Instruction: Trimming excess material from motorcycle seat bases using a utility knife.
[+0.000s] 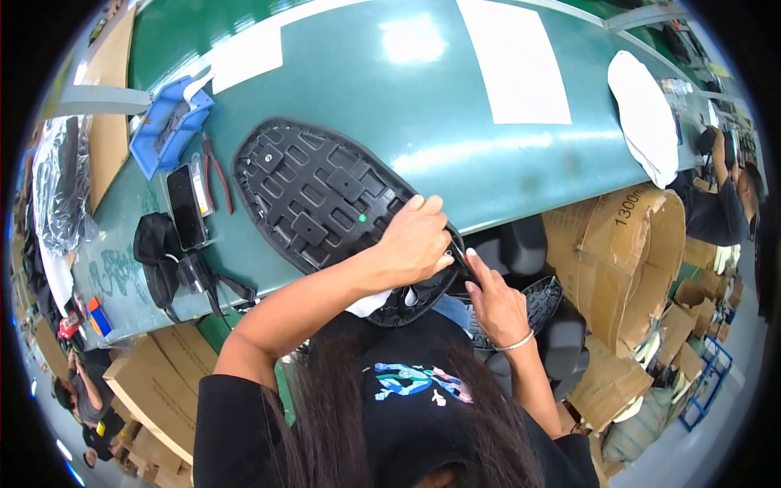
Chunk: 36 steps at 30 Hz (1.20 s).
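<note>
A black seat (313, 191) lies with its ribbed plastic underside up, partly on the green bench and reaching over its front edge toward my body. My left hand (413, 241) is a fist at the rim on the right side of the seat; what its fingers grip there is hidden. My right hand (498, 307) is closed on that same rim, just beyond the left hand, with thumb and forefinger at the dark edge. A small shiny bit shows between the hands, too small to name. My left forearm covers the near part of the seat.
Left on the bench (342, 73) are a blue bin (169, 126), red-handled pliers (216, 175), a phone (186, 207) and a black strapped pouch (157, 256). White sheets (521, 69) and a white cover (643, 118) lie farther off. An open cardboard box (606, 244) stands right, near more black seats (543, 301).
</note>
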Available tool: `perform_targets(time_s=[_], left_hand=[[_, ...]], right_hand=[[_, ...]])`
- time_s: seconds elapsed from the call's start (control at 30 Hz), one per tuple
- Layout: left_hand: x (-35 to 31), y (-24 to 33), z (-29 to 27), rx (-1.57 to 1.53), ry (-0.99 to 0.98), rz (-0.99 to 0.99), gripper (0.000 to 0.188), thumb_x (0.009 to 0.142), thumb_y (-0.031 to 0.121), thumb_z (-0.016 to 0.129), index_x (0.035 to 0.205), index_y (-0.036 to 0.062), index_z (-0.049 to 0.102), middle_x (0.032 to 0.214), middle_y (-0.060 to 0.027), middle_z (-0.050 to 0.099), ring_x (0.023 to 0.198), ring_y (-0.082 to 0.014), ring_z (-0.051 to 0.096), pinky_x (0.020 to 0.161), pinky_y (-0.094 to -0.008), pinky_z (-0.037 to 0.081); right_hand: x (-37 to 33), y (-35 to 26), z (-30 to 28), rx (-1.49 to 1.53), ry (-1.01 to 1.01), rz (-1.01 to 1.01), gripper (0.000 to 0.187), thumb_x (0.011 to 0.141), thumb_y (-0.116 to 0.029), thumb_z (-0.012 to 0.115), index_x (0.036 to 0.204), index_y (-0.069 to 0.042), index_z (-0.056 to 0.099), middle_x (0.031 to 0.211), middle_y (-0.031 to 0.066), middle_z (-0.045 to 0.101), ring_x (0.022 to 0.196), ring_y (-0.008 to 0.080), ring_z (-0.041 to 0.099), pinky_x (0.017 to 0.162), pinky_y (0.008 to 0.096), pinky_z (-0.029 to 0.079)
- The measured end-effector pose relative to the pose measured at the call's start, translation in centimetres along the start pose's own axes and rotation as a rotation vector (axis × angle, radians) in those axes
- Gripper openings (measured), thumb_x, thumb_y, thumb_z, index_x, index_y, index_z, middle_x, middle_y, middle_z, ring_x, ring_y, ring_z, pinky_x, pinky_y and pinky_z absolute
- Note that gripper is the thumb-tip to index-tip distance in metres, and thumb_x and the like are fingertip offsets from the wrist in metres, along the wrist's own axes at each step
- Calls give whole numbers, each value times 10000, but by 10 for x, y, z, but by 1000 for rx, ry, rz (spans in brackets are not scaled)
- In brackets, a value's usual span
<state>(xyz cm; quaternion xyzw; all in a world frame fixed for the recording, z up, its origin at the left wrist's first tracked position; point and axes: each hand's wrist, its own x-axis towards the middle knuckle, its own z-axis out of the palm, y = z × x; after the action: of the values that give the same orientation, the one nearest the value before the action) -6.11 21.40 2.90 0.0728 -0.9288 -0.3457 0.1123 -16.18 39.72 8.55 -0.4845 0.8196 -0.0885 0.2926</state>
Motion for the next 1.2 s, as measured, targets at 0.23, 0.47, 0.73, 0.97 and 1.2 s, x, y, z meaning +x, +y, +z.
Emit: perform_targets(time_s=[0.23, 0.47, 0.73, 0.97, 1.2], left_hand=[[3, -50, -9, -1624, 174, -411, 338, 729, 152, 675, 508, 88, 427, 658, -7, 428, 722, -138, 418, 665, -273, 336], [58, -70, -72, -623, 1, -222, 216, 770, 187, 661, 686, 17, 558, 718, -69, 528, 713, -219, 555, 596, -324, 440], [64, -75, -76, 275, -424, -64, 191, 707, 217, 712, 731, 52, 618, 757, -92, 618, 809, -239, 555, 718, -373, 411], [79, -89, -67, -1253, -86, -342, 125, 747, 79, 640, 706, 24, 535, 925, -81, 646, 802, -155, 603, 728, -284, 472], [72, -60, -65, 333, -140, -44, 298, 707, 112, 637, 994, 98, 559, 839, -69, 625, 774, -235, 598, 694, -388, 422]], right_hand=[[-31, -33, 31, 95, -44, 311, 598, 887, -167, 543, 1415, -105, 267, 972, 256, 616, 734, 407, 620, 592, 476, 484], [80, -13, -22, -85, 118, 30, 490, 884, -211, 532, 1349, -157, 385, 752, 179, 632, 606, 386, 601, 538, 487, 479], [121, -15, -64, 46, -113, 101, 442, 913, -246, 483, 1328, -157, 359, 793, 240, 627, 750, 452, 588, 664, 540, 441], [117, -14, -50, 132, -70, 141, 448, 919, -240, 482, 1339, -162, 346, 822, 231, 631, 759, 449, 592, 657, 533, 448], [115, -28, -41, 22, 77, 95, 442, 904, -207, 504, 1324, -152, 376, 818, 225, 632, 728, 432, 601, 631, 507, 475]])
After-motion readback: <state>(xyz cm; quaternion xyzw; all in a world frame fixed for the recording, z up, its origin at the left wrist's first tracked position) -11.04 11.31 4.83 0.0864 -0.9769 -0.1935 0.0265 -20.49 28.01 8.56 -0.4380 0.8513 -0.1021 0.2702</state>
